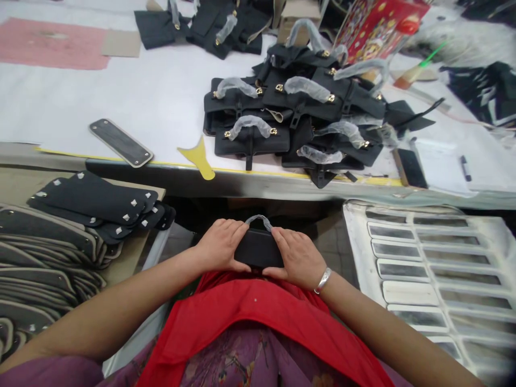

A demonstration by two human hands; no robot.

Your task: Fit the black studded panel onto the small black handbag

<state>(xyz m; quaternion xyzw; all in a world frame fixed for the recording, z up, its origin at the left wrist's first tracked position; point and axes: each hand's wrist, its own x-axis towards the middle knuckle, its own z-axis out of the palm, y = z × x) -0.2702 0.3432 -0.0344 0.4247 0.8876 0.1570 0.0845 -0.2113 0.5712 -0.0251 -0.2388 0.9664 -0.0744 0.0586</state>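
Gripping the black oblong leather-look handbag [258,249] at both ends, my left hand [221,243] and right hand [301,256] should press evenly.

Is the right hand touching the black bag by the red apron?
Touching: the head view shows the right hand clasping the right end of the black bag.

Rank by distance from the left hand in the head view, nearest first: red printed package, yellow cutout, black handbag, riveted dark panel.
1. Black handbag: held between left hand and right hand.
2. Yellow cutout: ahead, on the table.
3. Riveted dark panel: ahead, farther left.
4. Red printed package: far back, right.
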